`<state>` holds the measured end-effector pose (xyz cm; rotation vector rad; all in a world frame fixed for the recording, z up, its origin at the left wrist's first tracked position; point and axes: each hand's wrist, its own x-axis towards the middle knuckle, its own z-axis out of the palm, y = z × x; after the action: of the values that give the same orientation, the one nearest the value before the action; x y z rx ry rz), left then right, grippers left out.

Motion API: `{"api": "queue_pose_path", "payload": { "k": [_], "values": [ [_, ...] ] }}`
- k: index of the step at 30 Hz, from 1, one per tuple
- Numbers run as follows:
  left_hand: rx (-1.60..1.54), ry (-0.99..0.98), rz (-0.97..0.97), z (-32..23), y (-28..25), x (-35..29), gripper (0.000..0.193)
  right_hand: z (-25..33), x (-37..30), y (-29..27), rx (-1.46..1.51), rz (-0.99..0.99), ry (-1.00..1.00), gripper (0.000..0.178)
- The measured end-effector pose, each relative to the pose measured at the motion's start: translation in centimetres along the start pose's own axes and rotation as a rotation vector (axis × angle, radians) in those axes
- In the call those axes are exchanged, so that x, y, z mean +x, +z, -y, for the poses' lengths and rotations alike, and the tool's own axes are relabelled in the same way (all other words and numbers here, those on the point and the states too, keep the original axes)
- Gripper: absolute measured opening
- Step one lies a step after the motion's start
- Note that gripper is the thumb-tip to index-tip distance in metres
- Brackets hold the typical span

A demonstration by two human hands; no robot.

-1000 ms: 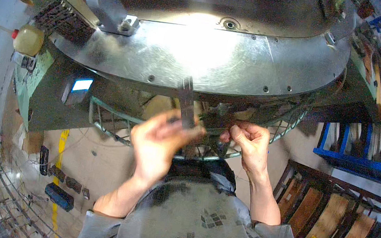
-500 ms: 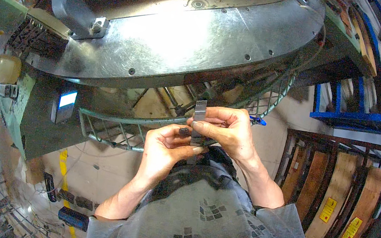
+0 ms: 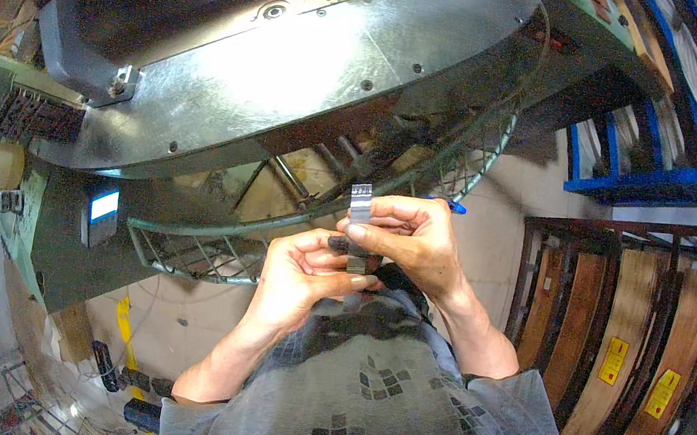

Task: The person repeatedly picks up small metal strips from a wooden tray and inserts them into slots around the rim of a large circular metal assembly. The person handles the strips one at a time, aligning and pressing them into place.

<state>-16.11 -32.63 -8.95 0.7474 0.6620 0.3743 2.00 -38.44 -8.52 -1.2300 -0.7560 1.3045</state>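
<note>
A narrow, shiny dark-grey strip (image 3: 360, 203) stands upright between my hands in front of my chest, with small markings at its upper end. My right hand (image 3: 419, 246) is closed on its upper part, thumb and fingers pinching it. Lower down, my left hand (image 3: 290, 277) is closed around the strip's lower part; one of its fingertips is dark, and whether that is a cover or dirt I cannot tell. Just behind my right hand, the blue end of a slim object (image 3: 458, 207) shows. My fingers hide parts of the strip.
Ahead lies a machine's curved, polished metal table (image 3: 253, 72), with a green wire guard (image 3: 203, 262) below its edge. To the left are a small lit screen (image 3: 104, 206) and a pale plastic bottle (image 3: 2, 166). A rack of curved wooden boards (image 3: 611, 354) and a blue rack (image 3: 659, 177) stand right.
My view has turned, so the machine table now slants more and sits farther left. Both hands keep hold of the strip, whose upper end now catches more light.
</note>
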Motion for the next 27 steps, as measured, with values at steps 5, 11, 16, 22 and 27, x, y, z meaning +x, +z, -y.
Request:
{"api": "queue_pose_path", "payload": {
  "k": [5, 11, 16, 22, 27],
  "values": [
    [0.050, -0.022, 0.036, 0.2, 1.0, 0.3, 0.036, 0.2, -0.8, -0.9, 0.016, -0.018, -0.001, 0.024],
    [0.027, 0.009, 0.029, 1.2, 1.5, 0.1, 0.036, -0.6, -1.3, -1.6, 0.025, -0.005, 0.014, 0.025],
    [-0.081, 0.277, -0.232, 1.0, 0.8, 0.2, 0.036, -1.8, -2.0, -1.3, -0.117, -0.064, -0.144, 0.031],
    [0.042, 0.243, -0.192, 0.7, 0.4, 0.1, 0.038, -0.6, -1.2, -1.4, -0.314, -0.132, -0.145, 0.029],
    [0.018, 0.093, -0.070, 1.4, 1.2, -0.5, 0.042, 0.9, 1.0, -2.3, 0.003, 0.045, -0.048, 0.035]
  ]
}}
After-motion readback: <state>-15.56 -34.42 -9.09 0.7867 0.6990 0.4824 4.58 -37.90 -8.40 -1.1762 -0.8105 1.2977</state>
